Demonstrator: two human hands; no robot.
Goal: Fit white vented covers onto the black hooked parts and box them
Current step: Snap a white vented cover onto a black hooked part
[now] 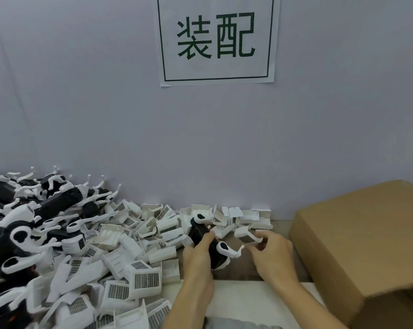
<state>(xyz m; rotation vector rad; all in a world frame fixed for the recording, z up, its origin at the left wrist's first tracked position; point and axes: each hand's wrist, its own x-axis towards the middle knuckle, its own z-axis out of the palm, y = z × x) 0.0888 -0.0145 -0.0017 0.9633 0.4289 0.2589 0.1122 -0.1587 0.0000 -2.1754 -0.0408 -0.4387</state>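
Observation:
My left hand (200, 254) grips a black hooked part (202, 233) that lies tilted over the table, its white hook (229, 249) pointing right. My right hand (270, 255) is just right of that hook, fingers curled, pinching a white vented cover (247, 236) at its top edge. A big heap of loose white vented covers (139, 276) spreads over the table to the left of my hands. Further left lies a pile of black hooked parts (34, 217) with white hooks.
A brown cardboard box (367, 245) stands at the right, its flap toward me. A grey partition wall (105, 115) with a printed paper sign (216, 39) runs behind the table. A bare strip of table (243, 295) shows between my forearms.

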